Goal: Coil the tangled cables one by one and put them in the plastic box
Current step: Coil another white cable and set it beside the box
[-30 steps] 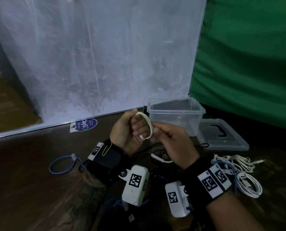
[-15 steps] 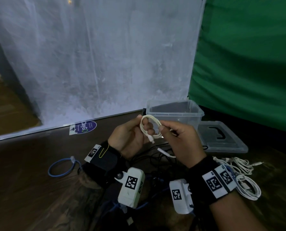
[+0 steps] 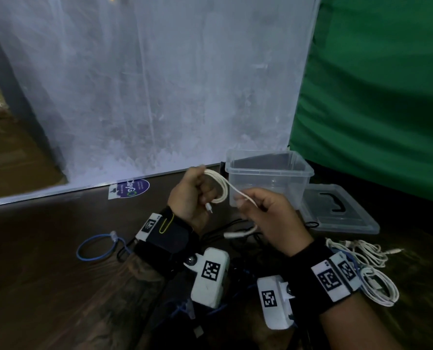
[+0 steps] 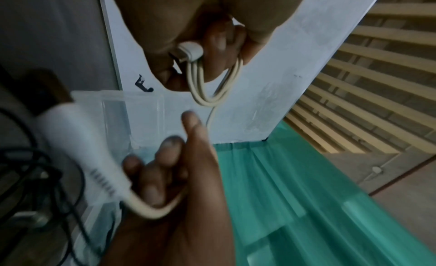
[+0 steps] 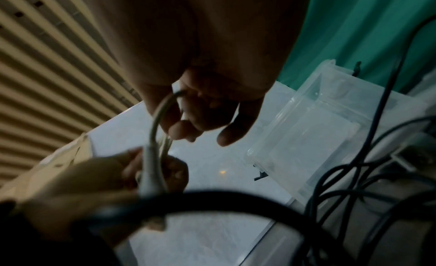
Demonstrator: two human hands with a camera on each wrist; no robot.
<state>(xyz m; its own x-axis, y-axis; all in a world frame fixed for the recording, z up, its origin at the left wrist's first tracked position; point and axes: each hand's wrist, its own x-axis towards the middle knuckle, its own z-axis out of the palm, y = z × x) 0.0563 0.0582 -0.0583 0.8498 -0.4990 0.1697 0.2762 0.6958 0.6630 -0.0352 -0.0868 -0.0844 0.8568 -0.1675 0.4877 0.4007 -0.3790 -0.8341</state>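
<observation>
- Head view: the left hand (image 3: 189,195) was clenched round a small coil of white cable (image 3: 219,186), held up in front of the plastic box (image 3: 269,170), just short of its near wall.
- The right hand (image 3: 268,213) pinched the free run of the same cable between thumb and fingers; half a second earlier that hand sat right against the coil, and it had since drawn away to the right, so a straight length now spanned the two hands.
- One plug (image 3: 208,207) hung below the left fist; the other plug end (image 3: 238,233) trailed under the right hand.
- Left wrist view: several loops (image 4: 213,80) lay round the left fingers, so winding was well along.
- Judgement: the drawn-out length was being tensioned for one more turn; only a short tail remained before the coil could go into the box, which held no cable that could be seen.
- Other white cables (image 3: 367,269) lay on the surface, not yet in the box.
</observation>
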